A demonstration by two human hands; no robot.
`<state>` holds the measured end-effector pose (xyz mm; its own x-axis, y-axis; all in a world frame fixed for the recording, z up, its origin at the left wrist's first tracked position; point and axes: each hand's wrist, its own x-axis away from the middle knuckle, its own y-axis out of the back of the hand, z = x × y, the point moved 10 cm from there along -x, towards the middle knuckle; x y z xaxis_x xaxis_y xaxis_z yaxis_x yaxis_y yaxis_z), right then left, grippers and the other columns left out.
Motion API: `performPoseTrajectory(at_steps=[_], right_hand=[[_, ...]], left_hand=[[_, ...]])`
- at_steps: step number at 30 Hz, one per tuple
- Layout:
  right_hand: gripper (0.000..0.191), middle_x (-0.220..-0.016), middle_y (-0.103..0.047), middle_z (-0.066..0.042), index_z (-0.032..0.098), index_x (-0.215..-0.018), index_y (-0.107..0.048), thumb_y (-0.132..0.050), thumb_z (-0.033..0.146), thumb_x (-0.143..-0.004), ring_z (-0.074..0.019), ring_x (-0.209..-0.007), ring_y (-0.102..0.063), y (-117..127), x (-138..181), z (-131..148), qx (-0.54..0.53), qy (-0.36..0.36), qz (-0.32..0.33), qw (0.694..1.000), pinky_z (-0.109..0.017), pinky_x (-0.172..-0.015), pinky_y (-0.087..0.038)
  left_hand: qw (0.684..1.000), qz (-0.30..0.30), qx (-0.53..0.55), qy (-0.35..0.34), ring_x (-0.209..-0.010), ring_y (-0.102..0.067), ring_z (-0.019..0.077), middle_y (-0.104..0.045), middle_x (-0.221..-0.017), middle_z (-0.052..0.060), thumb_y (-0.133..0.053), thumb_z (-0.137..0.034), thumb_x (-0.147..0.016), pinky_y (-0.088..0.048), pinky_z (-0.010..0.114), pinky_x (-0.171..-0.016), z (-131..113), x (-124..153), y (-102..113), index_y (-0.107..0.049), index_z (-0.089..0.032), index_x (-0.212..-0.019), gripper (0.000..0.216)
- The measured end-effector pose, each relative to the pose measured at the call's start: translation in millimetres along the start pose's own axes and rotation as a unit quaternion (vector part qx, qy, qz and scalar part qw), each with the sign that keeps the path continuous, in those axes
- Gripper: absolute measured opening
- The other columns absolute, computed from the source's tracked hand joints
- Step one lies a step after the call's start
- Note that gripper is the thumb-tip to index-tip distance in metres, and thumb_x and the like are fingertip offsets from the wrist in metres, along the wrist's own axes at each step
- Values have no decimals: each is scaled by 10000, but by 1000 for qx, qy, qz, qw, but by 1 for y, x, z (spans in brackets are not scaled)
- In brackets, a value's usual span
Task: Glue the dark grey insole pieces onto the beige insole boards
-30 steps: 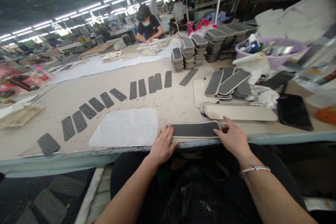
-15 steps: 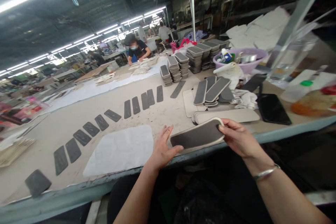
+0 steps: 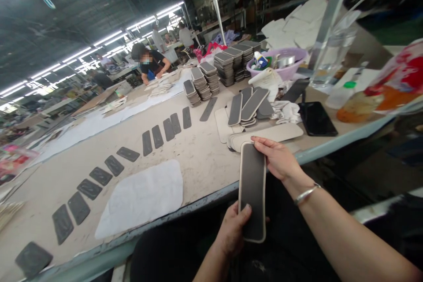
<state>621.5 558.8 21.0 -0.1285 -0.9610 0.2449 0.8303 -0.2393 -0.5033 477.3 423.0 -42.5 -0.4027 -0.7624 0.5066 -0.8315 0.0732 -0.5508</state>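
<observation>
A long dark grey panel with rounded corners and a pale border (image 3: pixel 253 185) stands nearly upright at the table's front edge, held in both hands. My left hand (image 3: pixel 235 224) is closed round its lower left side, thumb on the dark face and the other fingers mostly behind. At the top end, my right hand (image 3: pixel 272 154) pinches the upper right corner. Just beyond lies a fanned pile of pale panels (image 3: pixel 280 133). Behind that is a loose heap of grey-faced panels (image 3: pixel 253 105). A white sheet (image 3: pixel 145 196) lies to the left.
Dark rounded pieces (image 3: pixel 101 176) form a long row across the table (image 3: pixel 201 165). Stacks of panels (image 3: pixel 201 81) stand at the back. To the right are a purple basin (image 3: pixel 294 59), a black phone (image 3: pixel 319 119) and a bottle (image 3: pixel 346 92). A co-worker (image 3: pixel 152 61) works farther back.
The panel has swung from lying slantwise over the table to nearly upright at its edge. My left hand, open beside it before, now grips its lower part. The view has shifted right.
</observation>
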Motion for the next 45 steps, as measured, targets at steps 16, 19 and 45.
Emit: performPoseTrajectory(at_steps=[16,19,45], right_hand=[[372,-637,-627,-18,155,-798,-615,-681,491,-654,-174,-597,-591,-21,17,-32,96,-53,39,993,-273,-534,-484],[378,-669,-640,-29,155,-782,-611,-674,504,-652,-164,-573,-579,-20,18,-31,104,-51,36,993,-267,-514,-470],[786,-937,-646,-77,136,-1420,-150,-500,486,-809,-205,-849,-610,-18,24,7,331,115,4,937,-336,-752,-489]], left_hand=[[998,-56,-16,-39,-799,-657,253,-659,-943,191,-580,-368,-816,-517,297,-644,6,7,-2,-609,-45,-987,367],[998,-43,-7,-41,-790,-658,258,-657,-947,204,-580,-367,-815,-513,302,-641,7,6,-4,-612,-38,-991,374],[980,-113,-86,-136,-644,-628,174,-682,-823,78,-704,-348,-688,-496,251,-576,-80,-6,14,-640,-135,-960,351]])
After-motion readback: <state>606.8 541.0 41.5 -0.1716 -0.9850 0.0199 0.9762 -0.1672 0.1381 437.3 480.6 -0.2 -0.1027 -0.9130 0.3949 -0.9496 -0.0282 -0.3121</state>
